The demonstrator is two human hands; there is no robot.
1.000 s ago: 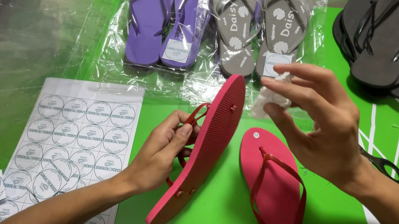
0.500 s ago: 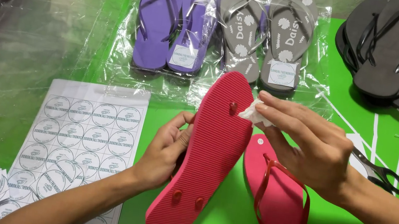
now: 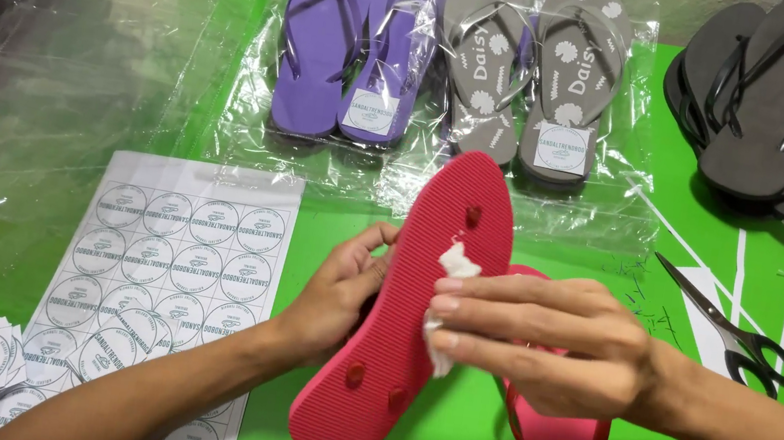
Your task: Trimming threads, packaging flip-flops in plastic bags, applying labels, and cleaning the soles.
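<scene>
green table [image 3: 712, 242]: red sandal [image 3: 420, 315] in left hand [image 3: 337, 294] grip

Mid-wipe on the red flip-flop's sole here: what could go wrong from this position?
The left hand steadies the red flip-flop only along one edge, so pressure from the right hand with the white wad might tip it onto the sticker sheet. The right forearm lies close to the open scissors and could perhaps catch them.
</scene>
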